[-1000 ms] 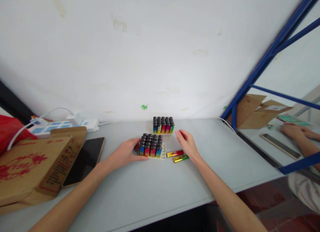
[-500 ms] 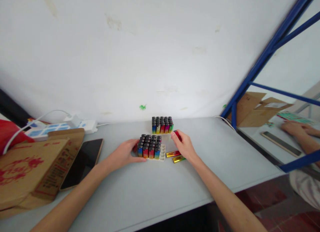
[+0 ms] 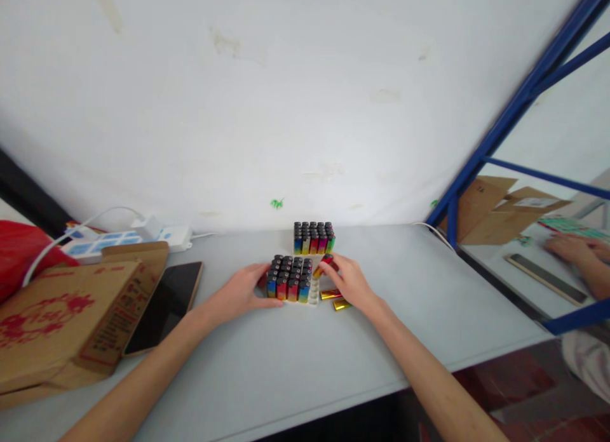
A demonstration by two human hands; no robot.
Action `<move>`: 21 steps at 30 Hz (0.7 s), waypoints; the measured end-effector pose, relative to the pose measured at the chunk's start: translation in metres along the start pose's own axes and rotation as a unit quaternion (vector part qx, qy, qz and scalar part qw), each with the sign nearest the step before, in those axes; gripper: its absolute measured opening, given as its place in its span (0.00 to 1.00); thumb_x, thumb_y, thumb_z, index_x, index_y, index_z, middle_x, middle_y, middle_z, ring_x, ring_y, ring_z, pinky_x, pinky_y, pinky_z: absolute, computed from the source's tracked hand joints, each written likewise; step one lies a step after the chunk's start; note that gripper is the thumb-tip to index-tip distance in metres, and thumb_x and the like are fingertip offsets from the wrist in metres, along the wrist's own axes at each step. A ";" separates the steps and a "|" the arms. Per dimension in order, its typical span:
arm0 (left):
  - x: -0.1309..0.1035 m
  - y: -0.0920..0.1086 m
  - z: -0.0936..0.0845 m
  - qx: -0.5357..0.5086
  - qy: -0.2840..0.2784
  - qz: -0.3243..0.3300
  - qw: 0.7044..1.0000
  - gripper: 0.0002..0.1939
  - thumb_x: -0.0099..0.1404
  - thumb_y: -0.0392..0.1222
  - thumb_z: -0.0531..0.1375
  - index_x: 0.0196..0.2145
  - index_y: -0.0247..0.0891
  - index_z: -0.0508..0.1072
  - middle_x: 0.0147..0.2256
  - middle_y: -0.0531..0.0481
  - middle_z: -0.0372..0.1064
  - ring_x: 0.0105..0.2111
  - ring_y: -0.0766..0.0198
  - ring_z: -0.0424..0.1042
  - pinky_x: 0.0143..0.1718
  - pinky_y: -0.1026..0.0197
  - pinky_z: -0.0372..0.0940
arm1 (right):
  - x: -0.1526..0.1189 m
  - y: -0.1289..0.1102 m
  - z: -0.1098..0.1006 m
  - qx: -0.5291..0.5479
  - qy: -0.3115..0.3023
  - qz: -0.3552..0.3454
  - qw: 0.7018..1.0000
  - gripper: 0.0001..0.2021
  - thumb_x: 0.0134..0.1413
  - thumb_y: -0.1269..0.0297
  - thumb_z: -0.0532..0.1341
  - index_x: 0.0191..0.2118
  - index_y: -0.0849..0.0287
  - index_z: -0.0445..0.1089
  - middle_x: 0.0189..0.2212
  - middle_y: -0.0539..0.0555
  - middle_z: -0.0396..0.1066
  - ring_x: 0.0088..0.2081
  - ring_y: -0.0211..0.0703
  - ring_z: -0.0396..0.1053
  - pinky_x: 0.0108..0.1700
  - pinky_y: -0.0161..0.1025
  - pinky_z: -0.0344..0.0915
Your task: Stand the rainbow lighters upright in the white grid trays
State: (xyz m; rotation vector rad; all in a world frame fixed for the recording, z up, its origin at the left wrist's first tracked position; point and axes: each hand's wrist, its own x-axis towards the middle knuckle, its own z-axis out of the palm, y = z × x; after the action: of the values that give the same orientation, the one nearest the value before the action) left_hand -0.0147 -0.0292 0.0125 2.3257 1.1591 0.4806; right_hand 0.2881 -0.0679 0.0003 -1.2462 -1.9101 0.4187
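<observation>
Several upright lighters (image 3: 288, 280) with black tops and coloured metallic bodies fill most of a white tray (image 3: 313, 292); its right-hand column of round slots shows bare. My left hand (image 3: 241, 293) curves around the tray's left side, thumb along the near edge and fingers behind, steadying it. Between the fingertips of my right hand (image 3: 350, 280) is a red and yellow lighter (image 3: 322, 266), tilted over the far end of the bare column. Two more shiny lighters (image 3: 340, 304) lie on the table below that hand, partly covered by it.
Behind stands a second block of upright lighters (image 3: 313, 239) near the wall. At left are a cardboard box (image 3: 57, 321), a dark tablet or phone (image 3: 166, 305) and a power strip (image 3: 112, 242). A blue metal frame (image 3: 452, 220) stands right, with another person's hands (image 3: 574, 246) beyond.
My right hand has brought the lighter left, from beside the rear block to above the tray's bare column. My left hand stays at the tray. The view has shifted slightly.
</observation>
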 end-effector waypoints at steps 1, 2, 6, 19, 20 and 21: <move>0.000 0.000 0.000 -0.002 0.001 -0.003 1.000 0.35 0.55 0.65 0.73 0.50 0.37 0.78 0.46 0.40 0.80 0.43 0.46 0.78 0.46 0.50 0.72 | 0.001 0.001 0.002 -0.022 -0.012 -0.014 1.000 0.18 0.79 0.50 0.53 0.38 0.55 0.67 0.34 0.54 0.76 0.36 0.47 0.72 0.41 0.41 0.66; 0.000 0.000 0.000 -0.004 0.002 -0.005 1.000 0.35 0.54 0.65 0.74 0.50 0.38 0.78 0.47 0.40 0.80 0.43 0.45 0.78 0.47 0.50 0.72 | 0.001 0.001 0.004 -0.043 -0.021 -0.026 0.999 0.17 0.79 0.52 0.54 0.38 0.54 0.66 0.35 0.54 0.76 0.36 0.48 0.72 0.40 0.42 0.65; 0.000 0.000 0.000 -0.005 0.009 -0.003 1.000 0.35 0.54 0.65 0.74 0.50 0.39 0.78 0.48 0.41 0.81 0.45 0.45 0.79 0.49 0.49 0.73 | 0.004 -0.002 0.006 -0.079 -0.033 -0.048 0.995 0.13 0.79 0.58 0.56 0.37 0.54 0.63 0.34 0.54 0.74 0.35 0.48 0.70 0.41 0.41 0.64; 0.000 -0.001 0.000 0.011 0.002 -0.007 1.000 0.35 0.54 0.65 0.74 0.51 0.37 0.78 0.48 0.39 0.80 0.46 0.45 0.79 0.50 0.49 0.72 | 0.011 -0.002 -0.016 -0.057 -0.101 -0.036 0.993 0.10 0.74 0.56 0.63 0.43 0.57 0.73 0.35 0.53 0.75 0.34 0.45 0.69 0.41 0.41 0.66; 0.000 -0.001 0.001 0.012 0.003 -0.004 1.000 0.35 0.55 0.64 0.73 0.51 0.37 0.78 0.48 0.39 0.80 0.46 0.45 0.78 0.49 0.50 0.72 | 0.008 -0.002 -0.025 -0.038 -0.093 -0.026 0.995 0.10 0.73 0.55 0.64 0.47 0.57 0.74 0.37 0.53 0.76 0.35 0.45 0.71 0.42 0.42 0.67; 0.000 -0.001 0.000 0.012 0.004 -0.001 1.000 0.35 0.55 0.65 0.73 0.51 0.37 0.78 0.48 0.40 0.80 0.45 0.46 0.78 0.49 0.50 0.72 | 0.004 0.000 -0.036 -0.020 -0.086 -0.015 0.996 0.12 0.72 0.55 0.65 0.50 0.57 0.74 0.40 0.54 0.77 0.37 0.45 0.72 0.44 0.42 0.68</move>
State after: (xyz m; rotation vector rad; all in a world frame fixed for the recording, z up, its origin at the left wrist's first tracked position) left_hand -0.0153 -0.0289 0.0116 2.3451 1.1779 0.4782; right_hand 0.3149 -0.0697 0.0251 -1.2397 -2.0876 0.4876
